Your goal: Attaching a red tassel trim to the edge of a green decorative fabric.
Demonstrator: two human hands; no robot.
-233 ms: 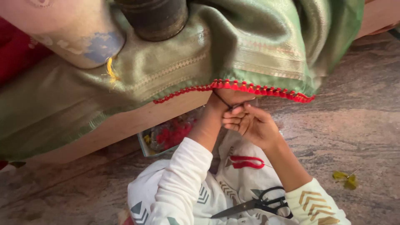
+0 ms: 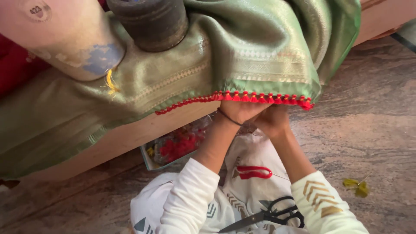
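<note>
Both hands work at the hem of a green fabric (image 2: 242, 47) that drapes over a pale wooden ledge (image 2: 143, 130). The left hand (image 2: 240, 110) reaches up under the red tasselled trim (image 2: 260, 97), fingers tucked behind the cloth edge, so whether it pinches the trim or only touches it cannot be told. The right hand (image 2: 273, 121) sits just beside it on the right, curled, touching the left hand below the trim; its hold is also hidden.

The fabric is silky with a soft sheen and woven pale bands; the trim is a row of small red knotted tassels along its near edge. Black-handled scissors (image 2: 268, 215) lie on the white patterned lap, near and well apart from the hands. A dark ribbed cylinder (image 2: 149, 21) rests on the cloth, far left.
</note>
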